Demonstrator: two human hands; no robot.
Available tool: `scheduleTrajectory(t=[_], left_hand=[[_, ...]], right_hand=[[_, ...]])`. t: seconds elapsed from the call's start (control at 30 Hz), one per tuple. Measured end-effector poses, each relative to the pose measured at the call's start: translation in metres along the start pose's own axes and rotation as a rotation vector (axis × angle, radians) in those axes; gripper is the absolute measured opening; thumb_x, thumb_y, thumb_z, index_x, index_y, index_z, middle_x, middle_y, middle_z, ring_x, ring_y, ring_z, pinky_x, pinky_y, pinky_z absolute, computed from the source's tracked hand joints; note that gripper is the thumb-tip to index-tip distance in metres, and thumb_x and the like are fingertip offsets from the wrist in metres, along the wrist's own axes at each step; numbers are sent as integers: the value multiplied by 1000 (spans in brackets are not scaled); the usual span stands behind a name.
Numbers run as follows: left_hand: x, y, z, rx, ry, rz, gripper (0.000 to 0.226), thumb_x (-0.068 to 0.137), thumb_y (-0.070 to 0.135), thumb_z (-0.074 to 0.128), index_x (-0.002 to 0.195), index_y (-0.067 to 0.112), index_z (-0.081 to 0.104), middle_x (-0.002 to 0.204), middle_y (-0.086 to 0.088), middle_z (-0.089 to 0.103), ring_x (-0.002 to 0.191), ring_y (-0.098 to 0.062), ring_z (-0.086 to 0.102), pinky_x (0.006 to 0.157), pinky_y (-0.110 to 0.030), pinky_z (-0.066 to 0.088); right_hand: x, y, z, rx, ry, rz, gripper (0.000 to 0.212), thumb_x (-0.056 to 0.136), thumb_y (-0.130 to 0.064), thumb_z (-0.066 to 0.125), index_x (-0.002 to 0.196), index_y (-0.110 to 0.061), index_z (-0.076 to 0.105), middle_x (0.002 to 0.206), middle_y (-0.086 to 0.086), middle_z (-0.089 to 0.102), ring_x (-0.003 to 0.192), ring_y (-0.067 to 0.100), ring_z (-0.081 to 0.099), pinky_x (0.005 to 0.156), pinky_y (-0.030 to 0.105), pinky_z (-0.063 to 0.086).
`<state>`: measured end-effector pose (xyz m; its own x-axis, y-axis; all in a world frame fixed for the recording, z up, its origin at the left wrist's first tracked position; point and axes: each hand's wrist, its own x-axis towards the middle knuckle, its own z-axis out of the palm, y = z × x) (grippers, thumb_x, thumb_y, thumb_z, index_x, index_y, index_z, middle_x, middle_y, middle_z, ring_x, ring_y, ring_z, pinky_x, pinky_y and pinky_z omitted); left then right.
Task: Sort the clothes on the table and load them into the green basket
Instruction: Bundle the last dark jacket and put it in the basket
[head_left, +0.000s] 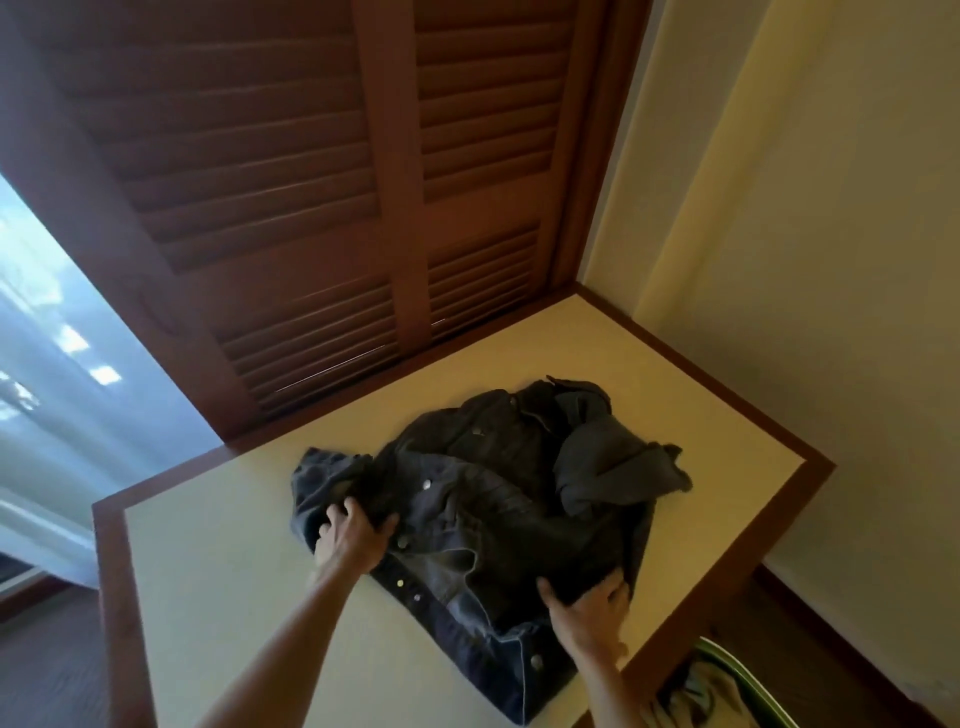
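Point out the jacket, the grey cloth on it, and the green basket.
jacket (483, 499): head view, front panel.
grey cloth (608, 467): head view, middle fold.
green basket (748, 675): head view, rim at lower right.

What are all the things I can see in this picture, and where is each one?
denim jacket: one, dark blue-black with metal buttons, spread rumpled on the table.
grey garment: one, dark grey, bunched on the jacket's right side.
table: one, cream top with brown wooden edge, in the room corner.
green basket: one, only its rim shows at bottom right, light cloth inside.
louvred doors: brown wood, behind the table.
left hand: gripping the jacket's left side.
right hand: gripping the jacket's near right edge.
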<state>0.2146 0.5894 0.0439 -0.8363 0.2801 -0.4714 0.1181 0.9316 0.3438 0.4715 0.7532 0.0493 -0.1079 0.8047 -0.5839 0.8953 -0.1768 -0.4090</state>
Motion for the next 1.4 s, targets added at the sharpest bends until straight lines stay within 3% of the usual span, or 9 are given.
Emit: scheduleTrajectory(t=[0.13,0.33,0.6,0.73,0.87,1.0,1.1,1.27,1.4], left_hand=[[2,-8,18,130,-4,17,69,91,63,58,134,9,51,118,-11,66,104,-31,66,93,-44,55],[16,-5,-16,93,-95,204,22,98,41,59,91,20,62,101,-8,67,100,-32,66,94,-49,53],[-46,51,-171,-1176,-329,479,30,98,29,64,119,8,69,107,-22,71,89,-26,73,71,-32,63],[-64,65,-217,-1058,-459,708,62,73,49,86,120,10,72,118,-22,70,104,-33,70,86,-35,61],[-69,90,-154,-639,-332,704,26,93,37,66,108,15,70,102,-5,76,103,-25,70,97,-34,55],[-58,72,-32,-368,-535,401,43,108,41,40,145,22,50,149,-6,53,138,-23,49,117,-39,36],[-62,26,-14,-603,-673,309,38,100,63,39,130,49,58,146,10,44,140,-11,39,117,-31,28],[-38,-54,-22,-492,78,147,80,75,97,33,138,54,54,152,7,50,140,-25,46,117,-50,34],[-46,-46,-9,-523,-166,79,101,57,101,53,146,71,15,171,3,4,155,-33,13,122,-62,18]], right_hand=[[13,-9,-9,272,-25,-27,75,87,-1,70,150,-5,29,147,22,37,126,41,48,94,42,52],[27,-70,-80,645,-301,-151,51,78,4,77,126,-7,63,108,12,69,98,33,68,80,41,58],[-16,-139,-211,712,-347,-637,33,79,7,64,105,-10,75,105,19,74,101,37,69,79,37,53],[-35,-166,-241,658,-503,-821,39,68,0,65,101,-16,79,105,13,74,105,31,67,91,39,51],[-35,-195,-162,289,-454,-937,32,87,-1,68,105,-25,79,106,-4,76,107,10,68,97,32,51],[-4,-165,-51,-325,-639,-839,104,68,-74,75,155,-44,27,166,-5,21,153,16,16,125,49,17],[20,-106,0,-754,-535,-918,139,54,-85,73,156,-46,-12,158,-9,-39,145,20,-35,117,62,-16],[38,-65,42,-857,-268,-1084,134,52,-101,51,157,-43,-7,149,-8,-53,140,30,-42,108,71,-23],[37,-72,46,-852,-251,-1045,133,55,-97,55,158,-41,-7,158,-2,-42,145,33,-35,110,69,-21]])
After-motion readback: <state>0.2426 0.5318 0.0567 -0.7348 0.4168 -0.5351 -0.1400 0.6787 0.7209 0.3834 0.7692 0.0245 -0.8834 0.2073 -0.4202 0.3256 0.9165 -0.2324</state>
